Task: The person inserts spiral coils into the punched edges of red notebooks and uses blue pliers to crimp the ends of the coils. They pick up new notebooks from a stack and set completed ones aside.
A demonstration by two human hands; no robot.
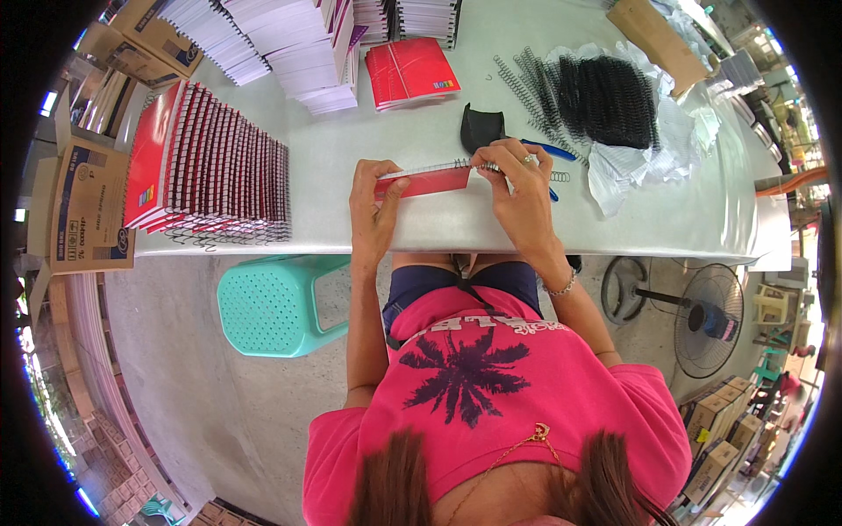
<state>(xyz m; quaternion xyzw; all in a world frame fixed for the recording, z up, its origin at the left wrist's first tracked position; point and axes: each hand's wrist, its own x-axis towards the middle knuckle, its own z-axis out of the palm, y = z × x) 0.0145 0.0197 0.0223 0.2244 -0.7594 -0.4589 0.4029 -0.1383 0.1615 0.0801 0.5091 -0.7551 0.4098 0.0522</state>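
Note:
Just above the table's front edge I hold a red-covered notebook (430, 185), tilted so its punched page edge faces up. My left hand (375, 206) grips its left end between thumb and fingers. At the right end my right hand (517, 195) pinches a black spiral binding coil (558, 177), which runs along the notebook's edge and sticks out to the right past my fingers. Blue-handled pliers (551, 151) lie partly hidden behind my right hand. Beside them sits a black curved plastic piece (481, 128).
Stacked spiral-bound red notebooks (230, 158) stand at the left, with cardboard boxes (92, 206) beyond. Unbound page stacks (298, 53) and red notebooks (410, 72) lie at the back. Black coils (610, 101) rest on crumpled paper. A turquoise stool (272, 307) and a fan (709, 317) stand below.

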